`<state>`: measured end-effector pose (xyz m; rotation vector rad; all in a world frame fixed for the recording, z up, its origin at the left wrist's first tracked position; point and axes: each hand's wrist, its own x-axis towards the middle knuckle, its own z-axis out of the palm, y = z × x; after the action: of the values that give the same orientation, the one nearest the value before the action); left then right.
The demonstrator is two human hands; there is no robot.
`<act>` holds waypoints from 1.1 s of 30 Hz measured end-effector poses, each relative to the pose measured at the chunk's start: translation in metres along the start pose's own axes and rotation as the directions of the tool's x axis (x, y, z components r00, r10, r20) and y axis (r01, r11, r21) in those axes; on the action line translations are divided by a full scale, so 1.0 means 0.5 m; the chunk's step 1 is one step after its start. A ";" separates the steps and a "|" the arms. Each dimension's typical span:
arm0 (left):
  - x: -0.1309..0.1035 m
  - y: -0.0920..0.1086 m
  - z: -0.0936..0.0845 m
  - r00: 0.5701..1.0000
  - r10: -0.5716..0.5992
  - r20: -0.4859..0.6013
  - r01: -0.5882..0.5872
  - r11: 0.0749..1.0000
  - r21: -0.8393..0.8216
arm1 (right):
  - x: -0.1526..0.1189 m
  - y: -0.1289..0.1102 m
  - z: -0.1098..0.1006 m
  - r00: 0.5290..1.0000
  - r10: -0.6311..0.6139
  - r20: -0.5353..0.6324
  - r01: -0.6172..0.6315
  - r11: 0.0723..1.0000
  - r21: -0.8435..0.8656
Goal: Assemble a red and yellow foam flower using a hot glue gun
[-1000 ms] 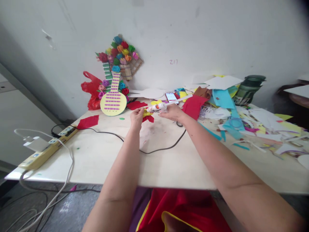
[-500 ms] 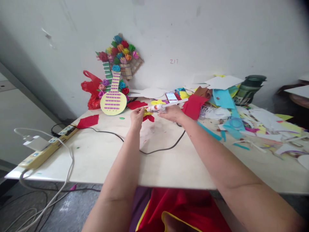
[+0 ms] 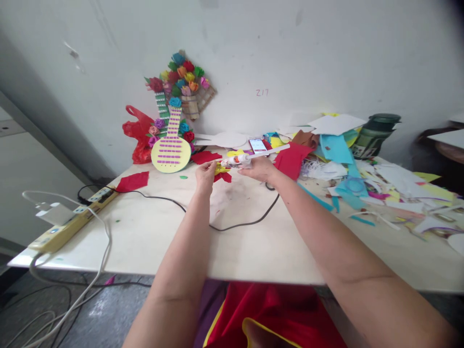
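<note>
My right hand (image 3: 259, 169) is closed round a white hot glue gun (image 3: 239, 160), with a long glue stick (image 3: 270, 152) jutting from its back end toward the right. The gun's nozzle points left at a small yellow paper piece (image 3: 221, 169). My left hand (image 3: 205, 175) pinches that piece between thumb and fingers. Just beneath it lies red paper (image 3: 224, 177) on the table. Behind the gun is another yellow paper piece (image 3: 235, 153). The glue gun's grip is mostly hidden by my right hand.
A guitar-shaped paper craft (image 3: 171, 152) and paper flowers (image 3: 184, 77) lean on the wall. A phone (image 3: 258, 146) lies behind my right hand. Paper scraps (image 3: 398, 183) and a green bottle (image 3: 377, 135) fill the right. A black cord (image 3: 239, 225) crosses to a power strip (image 3: 72, 222).
The glue gun stays at the yellow paper, while the glue stick's rear end has shifted a little up and to the right. My left hand has hardly moved.
</note>
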<state>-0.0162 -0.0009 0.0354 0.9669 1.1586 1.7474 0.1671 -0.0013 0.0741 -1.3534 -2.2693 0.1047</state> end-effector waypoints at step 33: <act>0.017 0.009 -0.032 0.978 0.181 0.105 -0.148 0.952 -0.267 | -0.030 0.013 0.091 0.948 -0.151 0.280 0.235 0.924 -0.300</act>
<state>-0.0347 0.0004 0.0366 1.0223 0.7634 1.8824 0.1578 -0.0025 0.0264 -1.3247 -2.7205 -0.1919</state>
